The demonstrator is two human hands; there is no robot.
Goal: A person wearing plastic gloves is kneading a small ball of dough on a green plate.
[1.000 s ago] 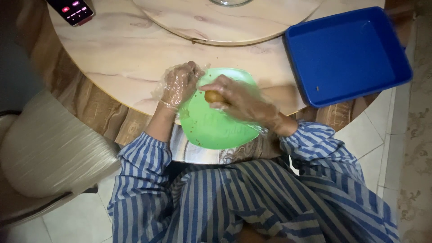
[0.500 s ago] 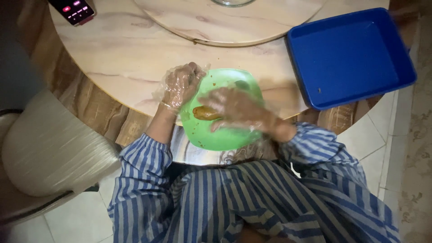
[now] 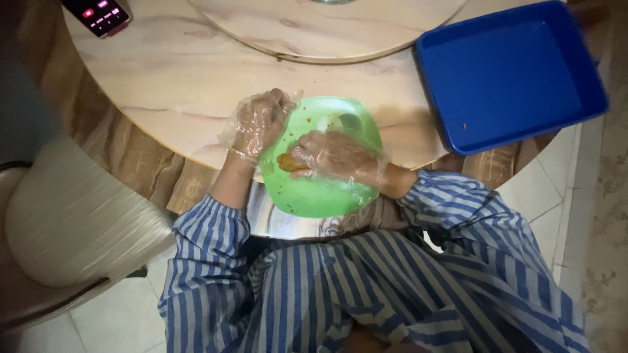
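Step in hand, apparently: wiping green plate at table edge. Left hand clamped on rim; right hand fingers closed on brown piece. Next: steady plate.

Green plate; blue tray; blue-white striped sleeves; beige marbled table.

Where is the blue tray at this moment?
In the head view, the blue tray lies on the round table, at its upper right edge, to the right of the green bowl.
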